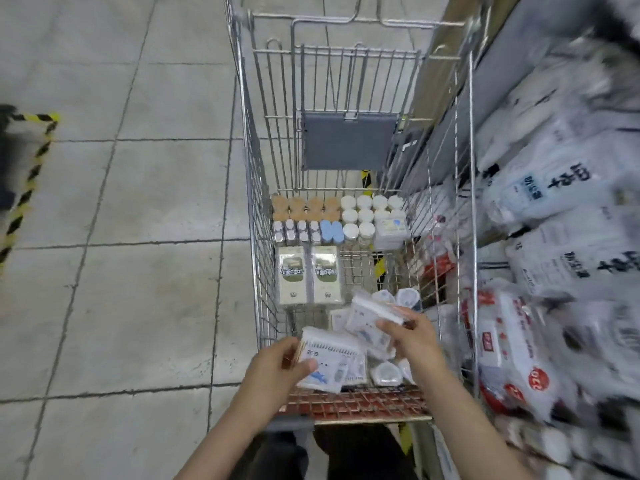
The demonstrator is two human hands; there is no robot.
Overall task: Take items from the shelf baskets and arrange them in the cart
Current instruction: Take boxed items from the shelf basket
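Over the near end of the cart [465, 188], our left hand [273, 370] pinches one packet of cotton swabs [329, 367] and our right hand [414, 336] clamps another packet [372, 315]. Neat rows of jars [365, 216] fill the far end. We judge either slick packet could slip onto the loose heap below.

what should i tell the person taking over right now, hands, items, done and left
Left hand: grips a clear plastic packet of cotton swabs over the near end of the wire shopping cart.
Right hand: fingers pinch a second clear swab packet, raised above a loose pile.
Done: far end holds neat rows of tan-lidded jars, white round-lidded jars and two flat white boxes.
Left: set down both packets and tidy the loose pile of packets at the near end.
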